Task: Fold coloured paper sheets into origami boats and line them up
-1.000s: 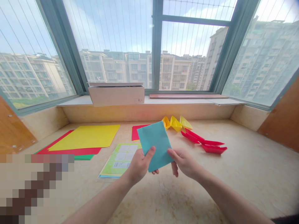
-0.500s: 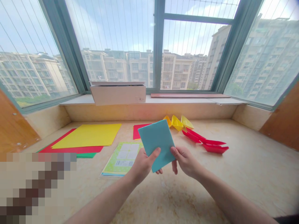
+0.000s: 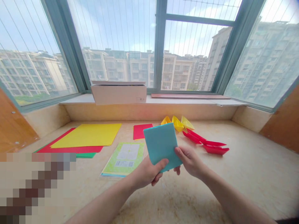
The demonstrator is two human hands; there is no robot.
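Observation:
A blue square of paper (image 3: 161,143), with several layers showing along its top edge, is held up over the counter, slightly tilted. My left hand (image 3: 151,171) grips its lower left corner, thumb on the front and fingers behind. At the lower right edge my right hand (image 3: 190,160) pinches it between thumb and fingers. Behind the paper stand yellow paper boats (image 3: 177,123). Red paper boats (image 3: 216,147) lie farther right. Part of a small red paper (image 3: 142,132) shows behind the blue one.
Large yellow sheets (image 3: 86,135) overlap red sheets (image 3: 70,149) and green sheets (image 3: 86,155) on the left. A green packet of paper (image 3: 135,155) lies beside my left hand. On the window ledge rest a white box (image 3: 119,94) and a brown board (image 3: 190,96). The counter (image 3: 252,174) is stone.
The blue paper has shifted right and a little down and now stands more upright. Both hands moved right with it, keeping hold. More of the small red paper shows.

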